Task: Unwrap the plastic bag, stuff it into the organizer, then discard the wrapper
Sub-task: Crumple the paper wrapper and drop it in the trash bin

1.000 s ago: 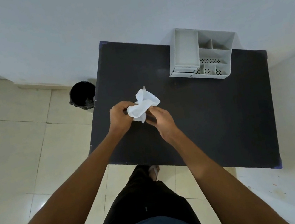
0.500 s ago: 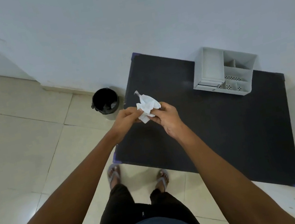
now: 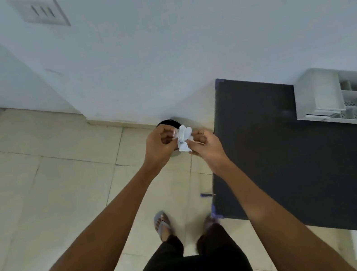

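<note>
A crumpled white wrapper [image 3: 183,139] is pinched between my left hand [image 3: 160,148] and my right hand [image 3: 206,148], both gripping it in the air. They hover over the black bin [image 3: 168,122], which is mostly hidden behind my hands. The white organizer [image 3: 335,95] with several compartments stands on the dark table [image 3: 308,160] against the wall, far to the right of my hands. I cannot see a plastic bag inside it from here.
The table's left edge [image 3: 217,171] runs just right of my right hand. Beige floor tiles [image 3: 51,193] spread to the left. My feet in sandals [image 3: 163,225] stand beside the table corner. A white wall [image 3: 179,39] with a switch plate [image 3: 41,11] rises behind.
I have stepped left, off the table's front. Both hands carried the wrapper from above the table's left part to above the bin, crumpling it smaller.
</note>
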